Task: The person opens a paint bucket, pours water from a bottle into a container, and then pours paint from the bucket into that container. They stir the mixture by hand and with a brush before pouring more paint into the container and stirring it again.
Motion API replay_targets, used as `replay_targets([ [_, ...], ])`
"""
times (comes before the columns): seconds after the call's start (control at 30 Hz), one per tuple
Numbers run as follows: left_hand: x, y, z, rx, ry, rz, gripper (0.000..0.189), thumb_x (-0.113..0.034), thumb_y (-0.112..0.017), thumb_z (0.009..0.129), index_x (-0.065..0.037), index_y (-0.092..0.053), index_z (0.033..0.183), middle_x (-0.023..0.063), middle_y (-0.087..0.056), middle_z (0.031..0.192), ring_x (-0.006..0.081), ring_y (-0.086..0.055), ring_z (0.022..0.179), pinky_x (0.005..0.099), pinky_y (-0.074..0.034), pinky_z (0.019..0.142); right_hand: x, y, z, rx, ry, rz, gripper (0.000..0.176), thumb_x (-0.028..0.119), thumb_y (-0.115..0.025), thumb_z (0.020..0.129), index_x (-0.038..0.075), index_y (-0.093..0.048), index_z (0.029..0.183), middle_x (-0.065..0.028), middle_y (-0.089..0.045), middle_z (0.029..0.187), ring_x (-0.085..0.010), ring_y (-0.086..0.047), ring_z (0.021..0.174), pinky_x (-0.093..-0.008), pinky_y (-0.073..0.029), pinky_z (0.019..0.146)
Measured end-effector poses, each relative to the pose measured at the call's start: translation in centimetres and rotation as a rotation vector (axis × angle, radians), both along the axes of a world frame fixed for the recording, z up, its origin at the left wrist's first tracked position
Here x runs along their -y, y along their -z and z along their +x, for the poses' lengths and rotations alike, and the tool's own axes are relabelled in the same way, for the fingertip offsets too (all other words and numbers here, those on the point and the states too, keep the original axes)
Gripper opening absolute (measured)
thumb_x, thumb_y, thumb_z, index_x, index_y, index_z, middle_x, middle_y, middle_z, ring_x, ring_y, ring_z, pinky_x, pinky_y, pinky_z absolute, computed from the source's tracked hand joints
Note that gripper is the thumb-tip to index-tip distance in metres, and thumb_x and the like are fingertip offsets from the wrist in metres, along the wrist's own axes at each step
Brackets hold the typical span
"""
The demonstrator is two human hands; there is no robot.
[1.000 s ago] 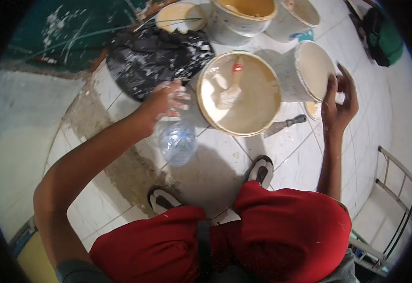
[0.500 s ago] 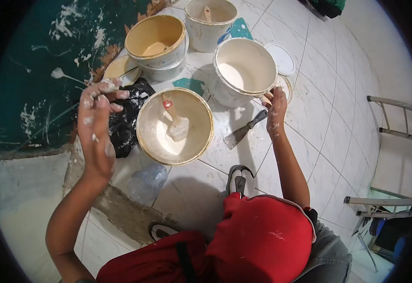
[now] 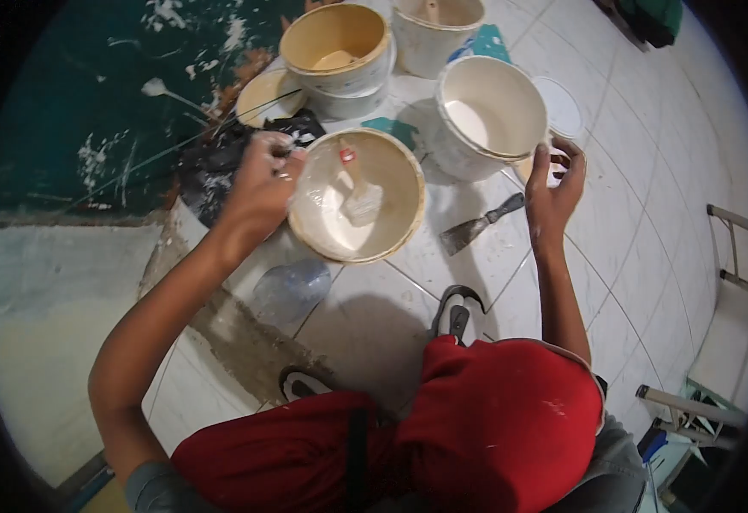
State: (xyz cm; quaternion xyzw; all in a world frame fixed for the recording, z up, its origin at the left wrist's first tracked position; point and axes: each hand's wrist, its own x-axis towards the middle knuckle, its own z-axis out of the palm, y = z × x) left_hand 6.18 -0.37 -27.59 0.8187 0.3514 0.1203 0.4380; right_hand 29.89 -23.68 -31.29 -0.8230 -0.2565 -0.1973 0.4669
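Two hands at buckets on a tiled floor

White tiles (image 3: pixel 596 256) spread under everything, broken at left by a rough brown strip (image 3: pixel 224 329). A dark green surface (image 3: pixel 66 111), splashed white, fills the upper left. At right, a metal frame (image 3: pixel 690 407) runs off into the dark border. The pale bucket (image 3: pixel 517 103) stands to the right of the brush bucket (image 3: pixel 401 205); the rear bucket (image 3: pixel 429 47) is cropped at the top. The left hand (image 3: pixel 258 192) partly covers a black plastic bag (image 3: pixel 203 184), its fingers curled beside the brush bucket's left rim; their grip cannot be told. The right hand (image 3: pixel 553 201) has bent fingers, parted from the thumb, by the pale bucket's rim; contact is unclear. A clear plastic object (image 3: pixel 292 291) looks blurred. A scraper (image 3: pixel 481 225) lies on the tiles, while a brush (image 3: pixel 361 201) rests inside its bucket.
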Motion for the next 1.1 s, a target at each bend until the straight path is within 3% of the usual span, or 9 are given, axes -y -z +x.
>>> replay_targets([
  [0.13,-0.8,2.7,0.2,-0.112,-0.047,-0.021,0.028,-0.026,-0.043,0.093,-0.001,-0.049,0.105,0.0125,-0.054,0.098,0.0197,-0.052,0.092,0.0304,-0.039,0.083,-5.9,-4.1,-4.1,0.254,-1.142,-0.355,0.014,0.009,-0.06,0.075,0.002,-0.059,0.086,-0.0103,-0.058,0.086,-0.025,-0.058,0.081,-0.0385,-0.047,0.068],
  [0.2,-1.0,2.8,0.4,-0.134,-0.03,0.034,0.027,-0.023,-0.044,0.093,0.001,-0.049,0.102,0.0196,-0.056,0.099,0.0257,-0.054,0.093,0.0336,-0.04,0.083,-10.3,-2.5,-5.6,0.645,-1.361,-0.588,0.016,0.009,-0.058,0.074,0.004,-0.06,0.089,-0.007,-0.06,0.089,-0.023,-0.058,0.089,-0.0382,-0.047,0.075],
  [0.27,-1.5,3.0,0.6,-0.146,-0.105,-0.131,0.031,-0.027,-0.04,0.093,0.001,-0.049,0.102,0.022,-0.056,0.098,0.0296,-0.054,0.095,0.0366,-0.039,0.085,-13.3,0.1,-7.3,0.825,-1.468,-0.965,0.021,0.01,-0.053,0.076,0.009,-0.061,0.095,-0.0041,-0.058,0.108,-0.0202,-0.048,0.112,-0.0418,-0.036,0.094],
  [0.47,-2.6,4.8,1.0,-0.146,-0.118,0.016,0.041,-0.034,-0.035,0.094,0.001,-0.053,0.103,0.0208,-0.057,0.101,0.0294,-0.054,0.095,0.0364,-0.039,0.083,-14.1,5.2,-7.1,1.585,-0.994,-1.183,0.016,0.021,-0.051,0.078,0.016,-0.063,0.088,-0.0002,-0.059,0.102,-0.0147,-0.049,0.11,-0.0442,-0.022,0.098],
  [0.53,-2.5,3.8,1.0,-0.115,-0.109,-0.411,0.041,-0.035,-0.036,0.095,0.0,-0.054,0.104,0.0094,-0.059,0.098,0.0174,-0.052,0.089,0.03,-0.039,0.082,-13.5,4.4,-7.0,1.579,-0.961,-1.252,0.016,0.021,-0.051,0.077,0.016,-0.064,0.085,-0.0004,-0.062,0.095,-0.0161,-0.051,0.107,-0.0426,-0.026,0.096],
  [0.6,-3.2,4.7,0.7,-0.058,-0.097,-0.41,0.042,-0.037,-0.036,0.095,-0.001,-0.055,0.104,0.0077,-0.058,0.097,0.0155,-0.052,0.089,0.0287,-0.039,0.081,-12.9,4.0,-7.0,1.043,-1.167,-1.343,0.016,0.018,-0.053,0.075,0.013,-0.067,0.082,-0.0017,-0.065,0.09,-0.0186,-0.057,0.099,-0.0378,-0.035,0.091],
  [0.63,-3.2,4.5,0.7,-0.049,-0.057,-0.398,0.042,-0.038,-0.037,0.095,-0.001,-0.055,0.104,0.0079,-0.058,0.097,0.0147,-0.051,0.089,0.0283,-0.039,0.081,-12.7,1.9,-7.4,1.0,-1.276,-1.286,0.011,0.012,-0.058,0.073,0.012,-0.069,0.073,-0.0056,-0.066,0.075,-0.0209,-0.065,0.075,-0.0331,-0.048,0.069],
  [0.73,-2.8,4.8,0.8,-0.055,-0.053,-0.345,0.042,-0.039,-0.038,0.094,-0.001,-0.054,0.104,0.0081,-0.057,0.096,0.0136,-0.05,0.089,0.0272,-0.038,0.081,-13.0,0.5,-8.7,0.81,-1.384,-1.263,0.008,0.006,-0.059,0.067,0.008,-0.067,0.066,-0.01,-0.065,0.07,-0.0242,-0.065,0.067,-0.0343,-0.052,0.06],
  [1.1,-0.4,7.6,0.4,0.147,0.039,-0.149,0.026,-0.028,-0.041,0.094,-0.004,-0.049,0.096,0.0077,-0.051,0.073,0.0152,-0.048,0.069,0.0311,-0.041,0.067,-12.2,1.3,-9.4,0.595,-1.337,-1.502,0.007,0.004,-0.059,0.068,0.004,-0.065,0.067,-0.0124,-0.061,0.063,-0.0273,-0.064,0.062,-0.0332,-0.051,0.053],
])
